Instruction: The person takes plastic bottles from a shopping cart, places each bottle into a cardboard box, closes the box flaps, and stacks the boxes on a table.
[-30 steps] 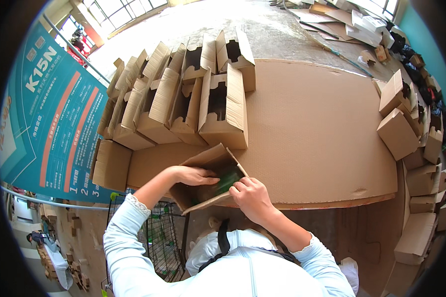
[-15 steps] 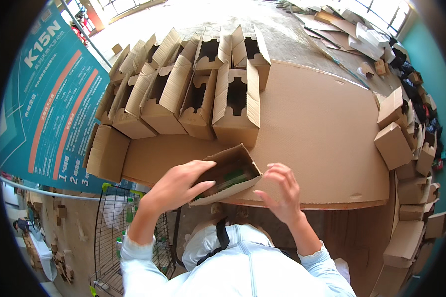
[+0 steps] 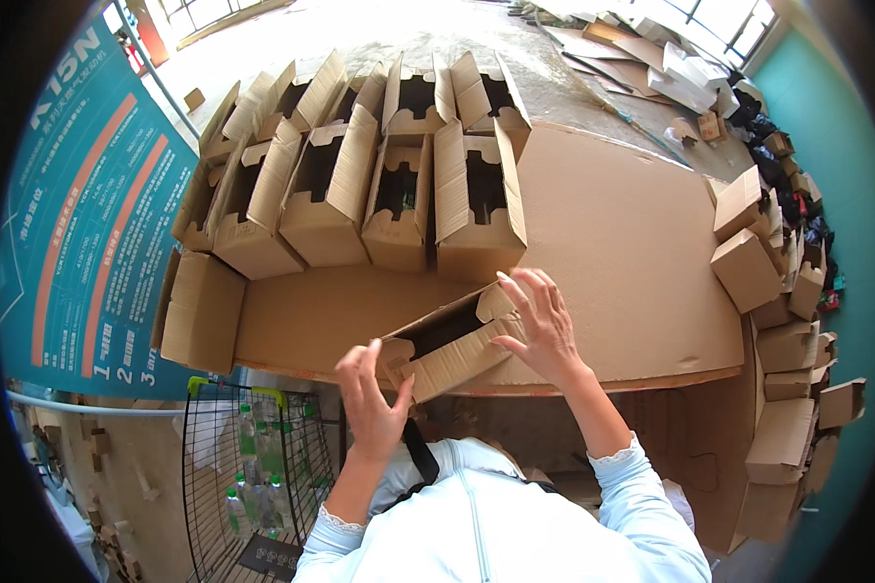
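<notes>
A small brown cardboard box (image 3: 452, 342) lies on its side near the front edge of a cardboard-covered table (image 3: 632, 253), its top flaps partly folded over a dark opening. My left hand (image 3: 371, 394) is at the box's near left end, fingers spread and touching the end flap. My right hand (image 3: 540, 325) presses flat on the box's right end flap. Neither hand grips the box fully.
Several open cardboard boxes (image 3: 379, 165) stand in rows at the table's back left. More closed boxes (image 3: 749, 262) are stacked at the right. A wire basket (image 3: 253, 476) with plastic bottles sits below left. A teal banner (image 3: 78, 214) hangs at left.
The box has turned onto its side with its flaps folding shut. My left hand dropped from on top to its near end; my right hand moved onto the right flap.
</notes>
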Demonstrator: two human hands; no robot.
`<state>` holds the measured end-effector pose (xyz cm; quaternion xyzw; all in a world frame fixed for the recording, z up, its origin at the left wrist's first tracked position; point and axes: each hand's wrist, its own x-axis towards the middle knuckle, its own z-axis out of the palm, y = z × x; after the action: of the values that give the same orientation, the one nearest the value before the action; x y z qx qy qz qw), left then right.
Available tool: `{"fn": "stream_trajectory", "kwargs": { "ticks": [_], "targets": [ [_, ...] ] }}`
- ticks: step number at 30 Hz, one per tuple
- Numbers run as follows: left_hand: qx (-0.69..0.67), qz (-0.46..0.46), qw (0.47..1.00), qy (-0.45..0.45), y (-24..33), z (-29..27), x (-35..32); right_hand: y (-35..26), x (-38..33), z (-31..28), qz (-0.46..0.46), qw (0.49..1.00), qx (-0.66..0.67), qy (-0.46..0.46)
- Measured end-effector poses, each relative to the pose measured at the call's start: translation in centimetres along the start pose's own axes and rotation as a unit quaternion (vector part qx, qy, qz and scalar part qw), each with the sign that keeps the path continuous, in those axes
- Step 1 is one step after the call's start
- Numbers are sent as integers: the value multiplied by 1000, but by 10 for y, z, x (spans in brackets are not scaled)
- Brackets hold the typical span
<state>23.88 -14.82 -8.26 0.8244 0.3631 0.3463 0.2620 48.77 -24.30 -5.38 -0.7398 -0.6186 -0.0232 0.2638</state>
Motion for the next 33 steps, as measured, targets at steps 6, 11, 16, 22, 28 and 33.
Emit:
{"fn": "stream_trajectory", "kwargs": {
  "ticks": [6, 11, 16, 22, 28, 33],
  "targets": [
    [79, 135, 969, -191, -20, -12, 31, 12, 12, 17, -109, 986, -42, -122],
    [44, 109, 959, -258, -15, -19, 25, 7, -3, 11, -109, 977, -4, -182],
    [54, 114, 955, -269, -29, -6, 15, 9, 18, 14, -130, 952, -97, -262],
    [41, 174, 942, -285, -28, -4, 24, 13, 10, 10, -85, 948, -97, -290],
    [-46, 238, 912, -330, -13, 43, 56, 20, -60, -37, 57, 969, -108, -212],
    [-141, 304, 878, -341, 26, 124, 64, 9, -129, -61, 243, 948, -162, -127]
  ]
}}
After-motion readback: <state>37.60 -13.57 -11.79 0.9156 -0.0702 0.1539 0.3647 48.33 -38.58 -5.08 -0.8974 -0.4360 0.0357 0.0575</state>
